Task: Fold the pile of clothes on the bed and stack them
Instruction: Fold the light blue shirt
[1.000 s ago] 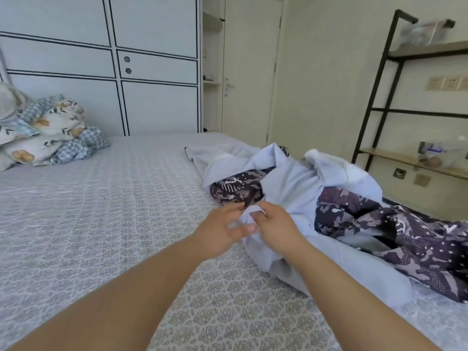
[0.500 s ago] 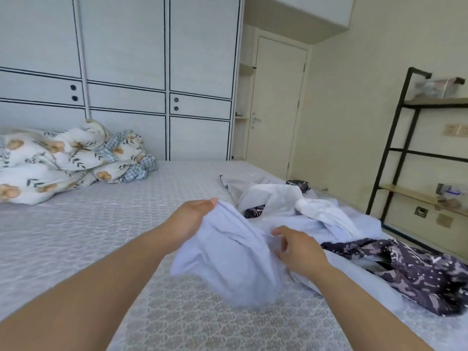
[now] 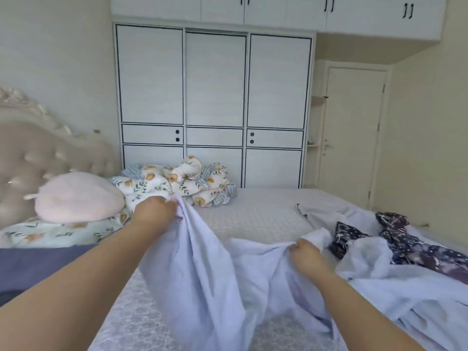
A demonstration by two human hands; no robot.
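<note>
Left hand (image 3: 154, 211) and right hand (image 3: 305, 252) each clench an edge of the pale blue garment (image 3: 202, 269), lifted above the bed (image 3: 253, 214); dark patterned clothes (image 3: 405, 244) lie toward the right edge.

Left arm: reaching forward, bare, raised; left hand (image 3: 154, 211) gripping cloth, fingers (image 3: 170, 203) curling tightly. Right arm: extending forward, lower; right hand (image 3: 305, 254) pinching cloth, knuckles facing up. Hands are holding well apart, left higher than right.
</note>
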